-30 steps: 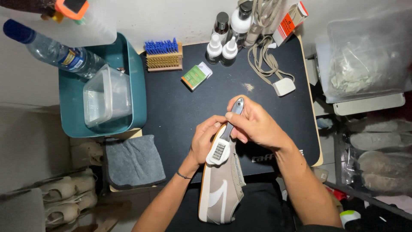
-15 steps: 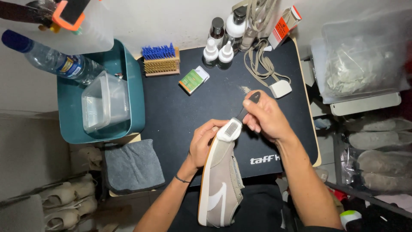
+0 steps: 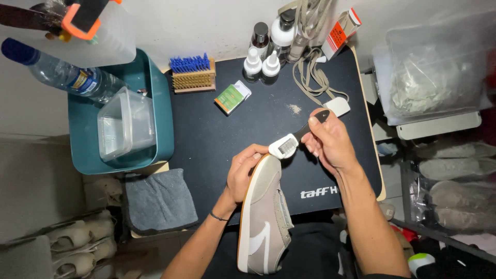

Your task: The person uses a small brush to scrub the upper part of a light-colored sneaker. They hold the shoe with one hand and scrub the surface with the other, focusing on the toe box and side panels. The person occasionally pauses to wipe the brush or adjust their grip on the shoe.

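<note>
Grey suede shoe [image 3: 266,217] held toe-up over the near edge of the black mat [image 3: 217,139], pale rubber sole turned leftward, white swoosh-shaped patch on its flank, heel hanging off below the mat. Left hand [image 3: 244,173] wrapped around the toe from the sole side, fingers curled over the rim; palm side hidden. Right hand [image 3: 330,142] pinched on the dark handle of a small brush [image 3: 297,138], its white rectangular head with short bristles poised just beside the toe tip; contact hard to judge. Handle mostly covered by fingers.

Toward the far edge: wooden brush with blue bristles [image 3: 192,73], small green-and-white box [image 3: 232,96], cluster of white and dark bottles [image 3: 266,49], loose beige laces [image 3: 311,77]. Off the left edge, teal plastic tub [image 3: 155,108] holding a clear square container [image 3: 126,124] and a water bottle [image 3: 62,72], partly cut off. Folded grey cloth [image 3: 157,201] at the near-left corner. Right side: cloudy plastic bin [image 3: 439,67], contents unclear.
</note>
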